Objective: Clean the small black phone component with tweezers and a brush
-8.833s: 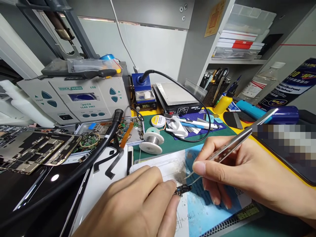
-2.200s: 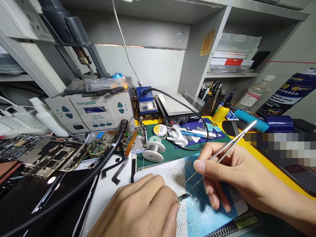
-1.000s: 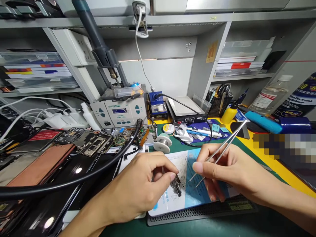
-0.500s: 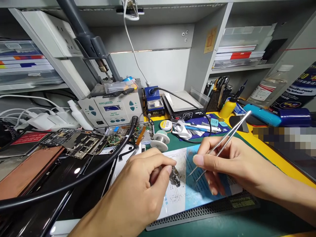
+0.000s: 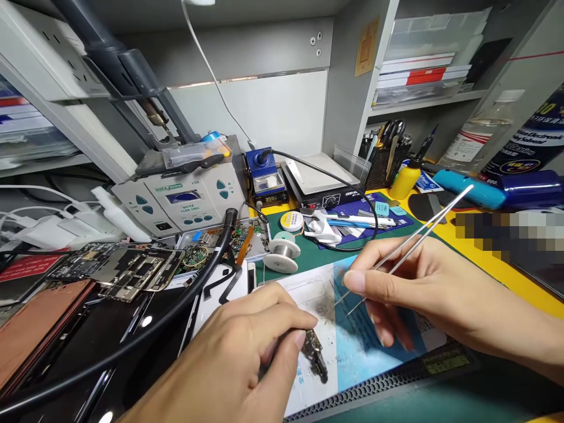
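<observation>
Left hand [image 5: 253, 346] pinching small circuit board [image 5: 314, 349] over printed sheet [image 5: 361, 361], right hand [image 5: 409, 288] curled around slightly splayed metal tweezers [image 5: 440, 219]

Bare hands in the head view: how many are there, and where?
2. The left hand is at lower centre, pinching a small dark part; the right hand is to its right, holding metal tweezers. No other hand shows.
</observation>
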A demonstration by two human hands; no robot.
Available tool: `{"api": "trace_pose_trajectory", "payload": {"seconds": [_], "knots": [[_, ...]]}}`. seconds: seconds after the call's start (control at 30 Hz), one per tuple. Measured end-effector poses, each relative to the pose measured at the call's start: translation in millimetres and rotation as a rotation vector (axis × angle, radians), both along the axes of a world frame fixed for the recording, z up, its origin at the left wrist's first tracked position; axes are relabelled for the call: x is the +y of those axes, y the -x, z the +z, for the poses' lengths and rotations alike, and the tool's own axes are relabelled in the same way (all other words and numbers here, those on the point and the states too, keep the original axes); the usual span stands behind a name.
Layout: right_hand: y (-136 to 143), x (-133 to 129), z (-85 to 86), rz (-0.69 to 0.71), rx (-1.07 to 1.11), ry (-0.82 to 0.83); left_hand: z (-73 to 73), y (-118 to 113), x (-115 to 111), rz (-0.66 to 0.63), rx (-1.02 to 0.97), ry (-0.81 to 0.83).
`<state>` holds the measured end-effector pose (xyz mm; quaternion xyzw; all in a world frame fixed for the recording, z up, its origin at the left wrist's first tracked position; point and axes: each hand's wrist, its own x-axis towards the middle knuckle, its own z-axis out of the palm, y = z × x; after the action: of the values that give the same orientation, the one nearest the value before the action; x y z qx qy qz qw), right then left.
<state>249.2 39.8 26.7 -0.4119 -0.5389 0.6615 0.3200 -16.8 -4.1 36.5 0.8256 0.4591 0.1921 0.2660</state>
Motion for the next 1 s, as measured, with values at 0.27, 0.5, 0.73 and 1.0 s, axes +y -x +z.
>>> {"api": "trace_pose_trajectory", "payload": {"seconds": [0.27,0.5,0.73,1.0], "knots": [[-0.5,1.4,-0.8,-0.001,0.001,0.014,0.1,-3.6,3.5,-0.013,-0.036,-0.118],[1.6,1.7,2.8,-0.013,-0.011,0.009,0.4,-2.9,-1.7,0.018,-0.013,-0.157],[1.7,1.3,1.9,-0.008,0.000,0.009,3.1,1.3,2.2,-0.050,0.065,-0.014],[2.8,1.7,3.8,-0.020,-0.001,0.009,3.4,-6.4,0.7,-0.012,0.023,0.005]]}}
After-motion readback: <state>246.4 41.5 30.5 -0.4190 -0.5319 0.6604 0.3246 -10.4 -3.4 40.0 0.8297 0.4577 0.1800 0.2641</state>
